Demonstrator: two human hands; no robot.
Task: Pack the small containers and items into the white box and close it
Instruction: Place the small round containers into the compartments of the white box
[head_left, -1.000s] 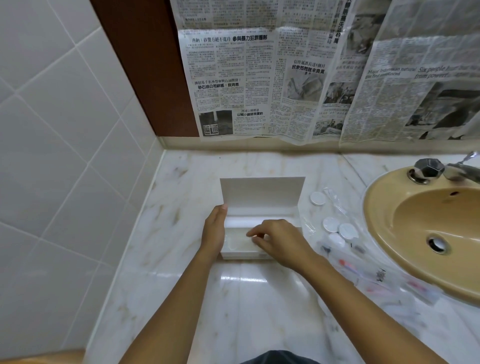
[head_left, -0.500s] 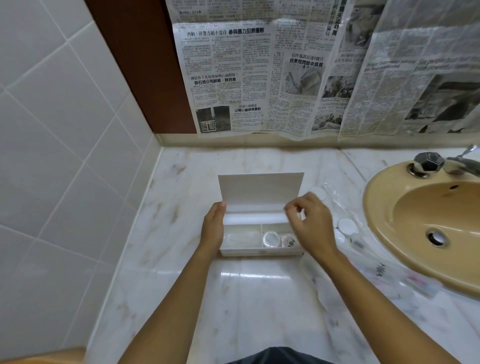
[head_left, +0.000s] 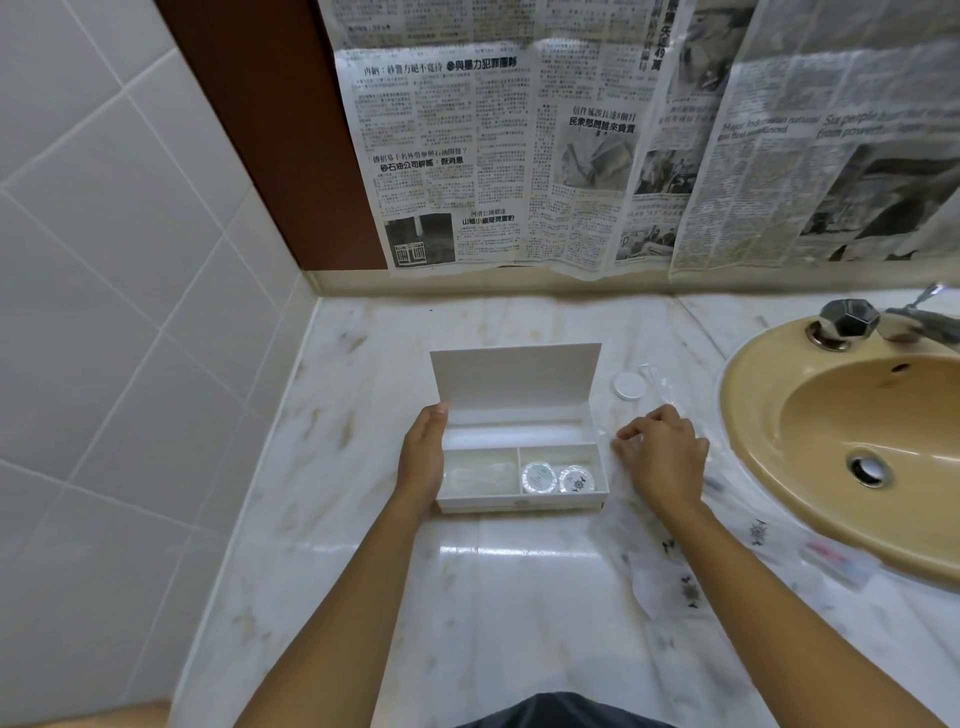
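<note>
Marble makes up the surface (head_left: 498, 613) by the yellow sink (head_left: 852, 447), and newspaper (head_left: 519, 156) hangs on the wall behind; the white box (head_left: 519, 499) sits in the middle with its lid (head_left: 514, 379) standing up; two small round containers (head_left: 557, 477) lie side by side in its right front part, and something clear lies in the left front part; my left hand (head_left: 423, 457) is flat against the left wall of the box, fingers loose and not wrapped round anything; my right hand (head_left: 660, 457) is just right of the box, fingers curled down over the clear plastic packets (head_left: 670, 577); I cannot tell if they hold one yet; a white round cap (head_left: 628, 385) lies further back, near the lid. I think the next job is to pick up one more small thing; I should pinch it gently, lift it over the box wall, and drop it where there is room; my left hand should keep the box from sliding.
</note>
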